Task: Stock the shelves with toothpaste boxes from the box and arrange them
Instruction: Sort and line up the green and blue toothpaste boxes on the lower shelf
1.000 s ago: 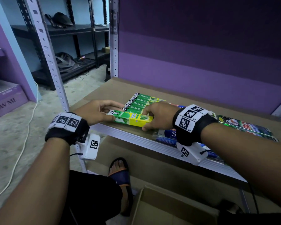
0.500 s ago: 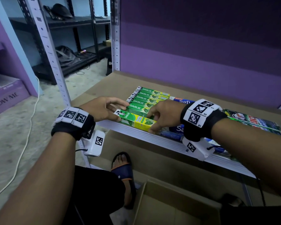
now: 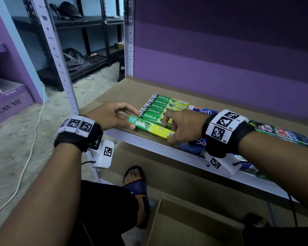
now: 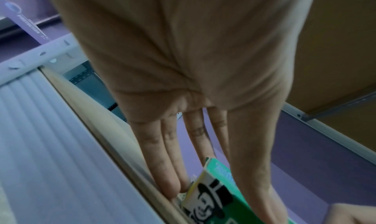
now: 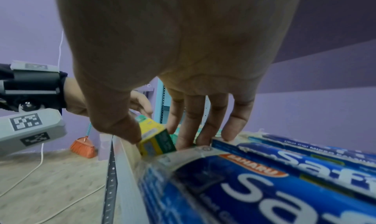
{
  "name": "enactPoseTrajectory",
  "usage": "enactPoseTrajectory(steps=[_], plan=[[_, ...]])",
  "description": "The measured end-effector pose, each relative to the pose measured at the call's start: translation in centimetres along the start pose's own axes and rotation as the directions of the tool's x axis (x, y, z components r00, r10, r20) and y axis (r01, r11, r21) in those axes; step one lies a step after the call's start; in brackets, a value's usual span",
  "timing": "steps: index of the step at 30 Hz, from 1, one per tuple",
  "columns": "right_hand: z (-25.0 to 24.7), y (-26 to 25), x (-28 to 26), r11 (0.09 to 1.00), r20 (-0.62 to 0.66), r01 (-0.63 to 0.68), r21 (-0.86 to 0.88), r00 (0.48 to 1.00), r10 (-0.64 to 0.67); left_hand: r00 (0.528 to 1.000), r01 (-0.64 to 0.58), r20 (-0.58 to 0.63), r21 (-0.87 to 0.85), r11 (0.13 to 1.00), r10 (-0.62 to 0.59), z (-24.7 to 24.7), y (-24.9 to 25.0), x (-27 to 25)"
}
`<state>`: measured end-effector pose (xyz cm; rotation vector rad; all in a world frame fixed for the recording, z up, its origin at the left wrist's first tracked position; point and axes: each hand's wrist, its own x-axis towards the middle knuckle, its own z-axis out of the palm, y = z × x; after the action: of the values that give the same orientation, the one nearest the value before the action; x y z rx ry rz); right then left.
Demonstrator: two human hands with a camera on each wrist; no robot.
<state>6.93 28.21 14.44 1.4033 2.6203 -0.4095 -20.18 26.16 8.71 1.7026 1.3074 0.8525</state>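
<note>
Toothpaste box (image 3: 150, 127) flat, lengthwise along shelf edge (image 3: 149, 142)

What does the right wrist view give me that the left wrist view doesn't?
Only the right wrist view shows the right hand pinching the yellow end of the Darlie box, the blue Safi boxes beside it, and a broom on the floor. Only the left wrist view shows the box's top-hat face end at the left hand's straight fingers. Both show the shelf edge.
</note>
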Motion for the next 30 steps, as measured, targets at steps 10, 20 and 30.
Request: enactPoseTrajectory(steps=[10, 20, 30], plan=[[0.1, -0.1, -0.3, 1.000, -0.021, -0.015, 0.009, 1.000, 0.015, 1.000, -0.005, 0.005, 0.023, 1.000, 0.005, 0.3, -0.8, 0.5], [-0.8, -0.1, -0.5, 1.000, 0.023, -0.009, 0.027, 1.000, 0.008, 0.996, 0.001, -0.086, -0.104, 0.995, -0.010, 0.5, -1.7, 1.0], [-1.2, 0.1, 0.2, 0.999, -0.025, 0.023, -0.048, 0.999, -0.024, 0.983, 0.059, -0.170, -0.033, 0.998, -0.064, 0.8, -2.1, 1.6]])
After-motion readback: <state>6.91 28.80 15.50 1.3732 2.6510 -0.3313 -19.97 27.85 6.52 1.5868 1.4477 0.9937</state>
